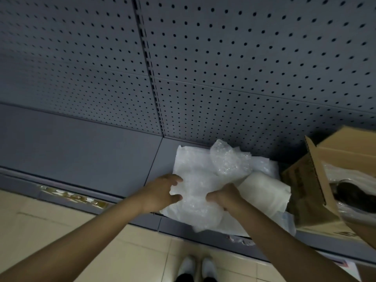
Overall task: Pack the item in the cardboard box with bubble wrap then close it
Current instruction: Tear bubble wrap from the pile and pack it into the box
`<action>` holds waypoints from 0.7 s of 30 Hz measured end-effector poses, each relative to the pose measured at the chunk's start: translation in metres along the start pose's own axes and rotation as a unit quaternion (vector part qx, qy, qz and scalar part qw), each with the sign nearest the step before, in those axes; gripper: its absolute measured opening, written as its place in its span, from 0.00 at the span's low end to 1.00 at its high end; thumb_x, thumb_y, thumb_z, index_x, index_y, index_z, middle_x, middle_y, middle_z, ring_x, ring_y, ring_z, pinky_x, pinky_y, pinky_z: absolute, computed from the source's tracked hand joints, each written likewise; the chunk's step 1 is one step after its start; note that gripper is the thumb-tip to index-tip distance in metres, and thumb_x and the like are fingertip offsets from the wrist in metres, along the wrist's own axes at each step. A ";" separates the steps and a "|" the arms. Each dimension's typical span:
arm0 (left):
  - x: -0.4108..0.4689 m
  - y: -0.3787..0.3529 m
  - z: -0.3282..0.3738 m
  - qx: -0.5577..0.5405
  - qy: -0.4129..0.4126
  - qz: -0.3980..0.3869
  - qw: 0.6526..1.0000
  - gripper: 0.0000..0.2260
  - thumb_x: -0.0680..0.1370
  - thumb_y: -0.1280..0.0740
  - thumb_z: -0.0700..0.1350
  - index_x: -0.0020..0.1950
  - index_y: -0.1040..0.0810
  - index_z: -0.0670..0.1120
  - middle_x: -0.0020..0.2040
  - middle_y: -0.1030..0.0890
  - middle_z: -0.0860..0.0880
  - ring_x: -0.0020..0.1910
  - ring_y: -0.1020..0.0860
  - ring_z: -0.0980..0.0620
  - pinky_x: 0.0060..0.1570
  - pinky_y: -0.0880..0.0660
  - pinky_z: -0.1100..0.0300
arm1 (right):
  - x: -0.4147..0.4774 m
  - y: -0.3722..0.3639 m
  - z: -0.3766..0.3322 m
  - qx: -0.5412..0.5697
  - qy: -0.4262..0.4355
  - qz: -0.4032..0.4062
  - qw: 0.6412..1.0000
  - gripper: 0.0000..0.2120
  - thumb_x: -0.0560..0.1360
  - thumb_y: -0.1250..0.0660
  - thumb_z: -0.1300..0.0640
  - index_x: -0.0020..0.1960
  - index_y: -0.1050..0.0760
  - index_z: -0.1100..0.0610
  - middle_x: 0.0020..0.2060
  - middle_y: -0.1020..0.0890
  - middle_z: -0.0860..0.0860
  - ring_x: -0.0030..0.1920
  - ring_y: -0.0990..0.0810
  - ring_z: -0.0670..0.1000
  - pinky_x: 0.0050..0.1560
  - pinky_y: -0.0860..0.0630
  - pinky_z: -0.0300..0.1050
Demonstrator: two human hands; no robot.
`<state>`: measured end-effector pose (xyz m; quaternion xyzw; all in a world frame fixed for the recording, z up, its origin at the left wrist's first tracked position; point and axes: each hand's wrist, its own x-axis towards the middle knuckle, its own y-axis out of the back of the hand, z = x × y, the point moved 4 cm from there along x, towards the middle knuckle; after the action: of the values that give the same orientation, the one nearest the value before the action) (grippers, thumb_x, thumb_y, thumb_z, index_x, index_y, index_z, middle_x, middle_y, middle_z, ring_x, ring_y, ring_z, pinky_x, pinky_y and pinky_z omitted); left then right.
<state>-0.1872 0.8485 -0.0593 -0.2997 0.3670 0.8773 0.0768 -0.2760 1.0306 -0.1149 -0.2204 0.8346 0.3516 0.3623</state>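
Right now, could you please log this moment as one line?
left hand: gripping bubble wrap | right hand: gripping it | cardboard box: open

a shop or stockroom — grey pegboard back panels (244,58) above a metal display shelf (81,151).

Grey pegboard wall (244,58) above grey shelf (81,143), beige tiled floor (61,226), dim light.

Dim, soft-blurred, wide-angle edge distortion
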 end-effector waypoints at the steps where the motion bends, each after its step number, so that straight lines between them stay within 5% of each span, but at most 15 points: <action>1: -0.001 0.003 -0.002 -0.065 0.012 0.015 0.998 0.25 0.76 0.32 0.54 0.71 0.34 0.53 0.68 0.28 0.52 0.62 0.25 0.52 0.62 0.27 0.57 | -0.011 0.005 -0.003 0.063 0.003 -0.029 0.998 0.28 0.65 0.25 0.60 0.61 0.29 0.66 0.52 0.20 0.57 0.49 0.20 0.57 0.44 0.22 0.46; 5: -0.015 0.023 0.021 -0.291 -0.004 0.023 0.956 0.32 0.72 0.32 0.62 0.71 0.39 0.55 0.64 0.25 0.55 0.57 0.23 0.56 0.54 0.25 0.61 | -0.063 0.031 -0.025 0.208 0.090 -0.151 0.962 0.19 0.67 0.25 0.62 0.57 0.22 0.60 0.50 0.15 0.54 0.49 0.16 0.53 0.46 0.19 0.46; 9: -0.034 0.039 0.065 -0.365 -0.058 -0.018 0.929 0.43 0.59 0.28 0.71 0.70 0.41 0.65 0.68 0.27 0.55 0.65 0.26 0.50 0.66 0.29 0.45 | -0.085 0.057 -0.037 0.270 0.169 -0.082 0.944 0.31 0.61 0.22 0.63 0.62 0.28 0.52 0.56 0.18 0.53 0.54 0.18 0.55 0.56 0.21 0.57; 11: -0.041 0.043 0.089 -0.341 -0.091 0.017 0.935 0.43 0.56 0.27 0.71 0.67 0.39 0.66 0.69 0.30 0.53 0.65 0.27 0.50 0.64 0.28 0.45 | -0.095 0.068 -0.038 0.296 0.202 -0.035 0.933 0.32 0.63 0.23 0.66 0.62 0.31 0.50 0.55 0.21 0.52 0.53 0.19 0.53 0.51 0.19 0.52; 14: -0.054 0.043 0.129 -0.211 -0.155 0.147 0.954 0.34 0.60 0.25 0.65 0.60 0.37 0.61 0.63 0.32 0.56 0.59 0.27 0.58 0.59 0.24 0.54 | -0.111 0.080 -0.035 0.309 0.250 0.008 0.918 0.31 0.66 0.25 0.67 0.60 0.35 0.47 0.52 0.23 0.47 0.50 0.21 0.45 0.38 0.21 0.35; 16: -0.062 0.038 0.148 -0.139 -0.204 0.226 0.942 0.26 0.68 0.27 0.58 0.61 0.33 0.52 0.60 0.32 0.55 0.56 0.26 0.55 0.57 0.23 0.55 | -0.118 0.086 -0.030 0.316 0.269 0.011 0.910 0.34 0.65 0.24 0.67 0.64 0.36 0.49 0.56 0.23 0.48 0.54 0.21 0.47 0.42 0.20 0.36; 21: -0.072 0.028 0.181 -0.185 -0.308 0.134 0.923 0.10 0.77 0.35 0.52 0.54 0.21 0.49 0.48 0.16 0.52 0.47 0.18 0.58 0.53 0.22 0.57 | -0.142 0.111 -0.009 0.385 0.310 -0.053 0.868 0.47 0.57 0.20 0.66 0.71 0.39 0.54 0.64 0.25 0.57 0.62 0.23 0.55 0.56 0.22 0.52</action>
<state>-0.2235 0.9592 0.0994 0.0290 0.1928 0.9807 0.0106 -0.2580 1.1131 0.0449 -0.2051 0.9600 -0.1038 0.1597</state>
